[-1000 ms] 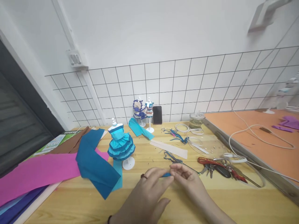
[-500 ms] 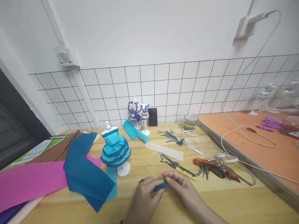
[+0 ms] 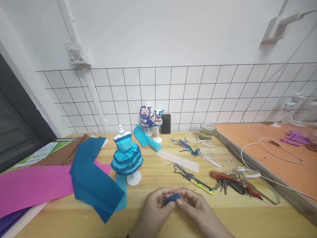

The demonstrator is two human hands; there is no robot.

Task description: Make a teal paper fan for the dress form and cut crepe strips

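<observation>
My left hand [image 3: 154,208] and my right hand [image 3: 195,205] meet low in the middle of the wooden table [image 3: 247,215]. Together their fingertips pinch a small folded piece of dark blue paper [image 3: 171,199]. Just beyond the hands stands a small mannequin in a tiered turquoise paper dress [image 3: 126,155] on a white foot. A yellow-handled cutter [image 3: 200,185] lies a little to the right of my right hand.
Blue crepe paper [image 3: 95,178] and pink paper [image 3: 34,186] cover the left side. Two small dressed mannequins [image 3: 151,119] and a phone [image 3: 165,123] stand at the tiled wall. Keys with red scissors [image 3: 232,183], tape rings and a jar [image 3: 207,131] lie right; an orange table [image 3: 272,155] with a white cable adjoins.
Both hands drew back toward me with the blue piece still pinched between them. The yellow-handled cutter, hidden behind my hands before, now lies in plain sight. The view shifted slightly.
</observation>
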